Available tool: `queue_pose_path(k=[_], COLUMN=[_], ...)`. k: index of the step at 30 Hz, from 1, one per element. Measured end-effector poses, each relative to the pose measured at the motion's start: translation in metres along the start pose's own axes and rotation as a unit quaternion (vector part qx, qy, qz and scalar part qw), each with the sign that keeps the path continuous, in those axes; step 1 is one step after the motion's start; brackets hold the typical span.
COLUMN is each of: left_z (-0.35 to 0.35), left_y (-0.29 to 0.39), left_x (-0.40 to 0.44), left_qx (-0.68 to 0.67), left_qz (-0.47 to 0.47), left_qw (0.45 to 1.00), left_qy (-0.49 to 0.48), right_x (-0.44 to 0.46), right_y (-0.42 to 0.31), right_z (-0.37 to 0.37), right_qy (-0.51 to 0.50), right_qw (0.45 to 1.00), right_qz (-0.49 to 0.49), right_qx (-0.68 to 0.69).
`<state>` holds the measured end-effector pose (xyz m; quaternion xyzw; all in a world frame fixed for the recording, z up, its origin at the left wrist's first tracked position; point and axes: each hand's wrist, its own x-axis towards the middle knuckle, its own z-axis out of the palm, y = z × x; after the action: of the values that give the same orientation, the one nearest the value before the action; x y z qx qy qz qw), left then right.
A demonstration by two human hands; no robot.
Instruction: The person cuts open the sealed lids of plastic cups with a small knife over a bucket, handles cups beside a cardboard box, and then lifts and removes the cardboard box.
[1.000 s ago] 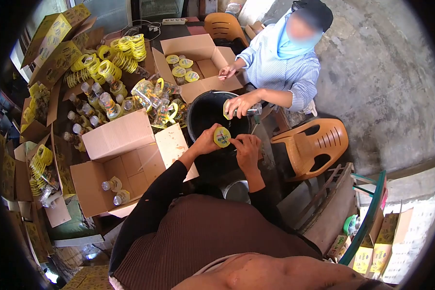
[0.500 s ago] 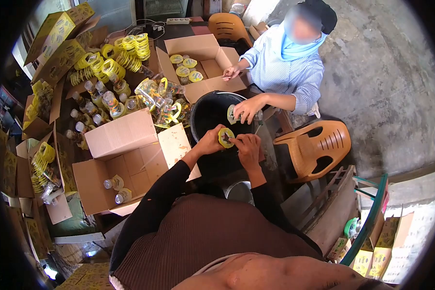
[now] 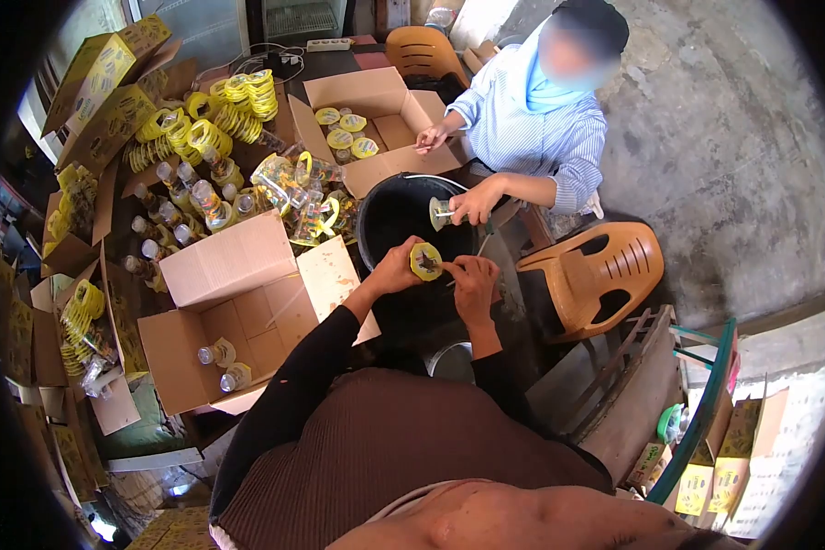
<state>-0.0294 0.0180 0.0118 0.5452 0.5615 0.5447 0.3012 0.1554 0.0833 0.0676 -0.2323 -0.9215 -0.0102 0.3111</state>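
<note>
My left hand (image 3: pixel 396 267) is wrapped around a plastic drink cup (image 3: pixel 425 261), whose yellow lid faces up with a dark, jagged opening in its middle. At the lid's right edge, my right hand (image 3: pixel 473 282) has its fingers pinched together; what they hold is too small to make out. Both hands are over the near rim of a black bucket (image 3: pixel 368 215). Across from me, a co-worker's hand (image 3: pixel 478 199) grips another clear cup (image 3: pixel 441 214), tipped on its side above the bucket.
An open carton (image 3: pixel 181 348) with two clear cups stands at left. Behind the bucket, another carton (image 3: pixel 325 92) holds several yellow-lidded cups. Bottles (image 3: pixel 209 203) and yellow rings (image 3: pixel 209 136) crowd the left side. An orange chair (image 3: pixel 628 266) stands at right.
My right fingers have shifted from over the lid's opening to its right edge. The co-worker's cup is now tipped further onto its side. My left hand keeps its grip on the cup.
</note>
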Motion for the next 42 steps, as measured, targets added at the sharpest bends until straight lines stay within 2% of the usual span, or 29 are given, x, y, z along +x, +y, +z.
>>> queue_pose_path(k=[4,9,14,22,25,26,28,30,32,34,36,39,42], left_z=[-0.003,-0.004,-0.002,-0.027,-0.042,-0.043,-0.044,-0.04,-0.032,-0.029,-0.028,-0.024,-0.023], left_y=[0.0,0.002,-0.008,0.054,0.075,0.073,0.059,0.032,0.021,0.025,0.034,0.046,0.042], left_x=[-0.001,-0.002,0.001,-0.002,-0.009,-0.011,-0.016,-0.021,-0.027,-0.028,-0.028,-0.029,-0.032], left_qx=[0.017,0.021,-0.095,-0.083,0.061,0.063,0.193,0.188,0.338,0.331,0.41,0.455,0.438], left_qz=[-0.006,0.001,-0.009,0.044,0.006,0.006,-0.069,-0.078,-0.06,-0.051,-0.071,-0.085,-0.075], left_qw=[1.0,0.999,0.991,0.986,0.989,0.989,0.973,0.975,0.936,0.938,0.908,0.886,0.895], left_qy=[0.009,0.032,0.089,0.135,0.137,0.135,0.107,0.087,0.079,0.089,0.042,0.013,0.022], right_x=[-0.008,-0.024,-0.04,-0.053,-0.053,-0.053,-0.052,-0.05,-0.049,-0.049,-0.049,-0.048,-0.049], right_y=[0.009,0.016,0.022,0.013,0.011,0.011,0.008,0.005,0.003,0.001,-0.001,-0.004,-0.006], right_z=[-0.006,-0.019,-0.024,-0.022,-0.018,-0.015,-0.012,-0.01,-0.007,-0.005,-0.003,-0.002,-0.001], right_qy=[0.032,0.057,0.093,0.103,0.099,0.102,0.105,0.106,0.108,0.107,0.102,0.091,0.092], right_qw=[0.999,0.991,0.98,0.972,0.973,0.973,0.973,0.974,0.974,0.974,0.975,0.975,0.974], right_qz=[0.034,0.123,0.173,0.203,0.198,0.194,0.19,0.183,0.18,0.178,0.177,0.182,0.182], right_qx=[-0.016,0.009,0.032,0.052,0.067,0.068,0.073,0.076,0.083,0.089,0.091,0.094,0.1])
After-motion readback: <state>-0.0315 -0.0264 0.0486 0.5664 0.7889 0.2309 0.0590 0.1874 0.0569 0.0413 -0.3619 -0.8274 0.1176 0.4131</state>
